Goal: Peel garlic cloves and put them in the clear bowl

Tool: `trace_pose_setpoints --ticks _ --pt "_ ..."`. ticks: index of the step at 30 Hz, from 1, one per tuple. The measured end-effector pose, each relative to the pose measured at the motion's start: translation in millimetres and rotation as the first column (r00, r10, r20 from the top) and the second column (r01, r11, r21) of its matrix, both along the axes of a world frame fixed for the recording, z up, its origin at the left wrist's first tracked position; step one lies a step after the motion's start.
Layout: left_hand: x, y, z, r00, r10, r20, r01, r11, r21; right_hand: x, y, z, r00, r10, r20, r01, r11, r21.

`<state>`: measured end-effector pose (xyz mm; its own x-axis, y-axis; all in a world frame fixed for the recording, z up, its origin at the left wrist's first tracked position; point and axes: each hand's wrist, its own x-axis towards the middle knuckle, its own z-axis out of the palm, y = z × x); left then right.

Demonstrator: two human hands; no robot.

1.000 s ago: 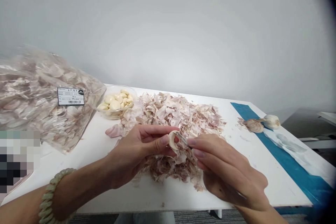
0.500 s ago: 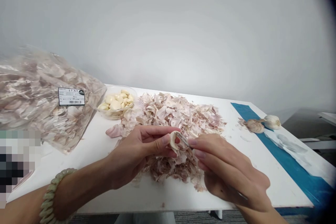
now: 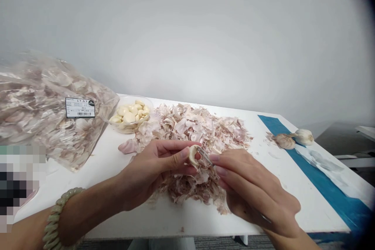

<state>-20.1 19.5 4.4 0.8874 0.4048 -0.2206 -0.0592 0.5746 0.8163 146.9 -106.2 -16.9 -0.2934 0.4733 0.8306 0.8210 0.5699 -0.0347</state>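
Note:
Between the thumb and fingers of my left hand (image 3: 164,168) is a pale, curved garlic clove (image 3: 193,156) with some skin on it. My right hand (image 3: 252,187) is closed around a slim metal tool (image 3: 206,157). Its tip touches the clove's upper right side, and its other end shows under the palm; whether it is a knife or tweezers I cannot tell. Under both hands spreads a big heap of garlic skins (image 3: 193,125). Left of the heap lies a pinkish unpeeled clove (image 3: 127,146).
A clear plastic bowl (image 3: 117,128) of peeled cloves stands at the back left, beside a large bag of garlic skins (image 3: 52,113) with a price label (image 3: 80,108). On the right, two garlic bulbs (image 3: 304,137) lie by a blue strip (image 3: 310,175) and thin clear plastic (image 3: 325,162).
Both hands stay almost in place. The metal tool and my right hand have shifted very slightly; the clove is still in my left fingers.

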Motion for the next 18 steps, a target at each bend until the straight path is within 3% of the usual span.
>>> trace_pose_setpoints --ticks 18 --pt "1.4 0.6 0.8 0.997 -0.039 -0.059 0.038 0.999 -0.017 -1.0 2.8 4.6 0.997 0.069 -0.037 -0.072 0.995 -0.067"
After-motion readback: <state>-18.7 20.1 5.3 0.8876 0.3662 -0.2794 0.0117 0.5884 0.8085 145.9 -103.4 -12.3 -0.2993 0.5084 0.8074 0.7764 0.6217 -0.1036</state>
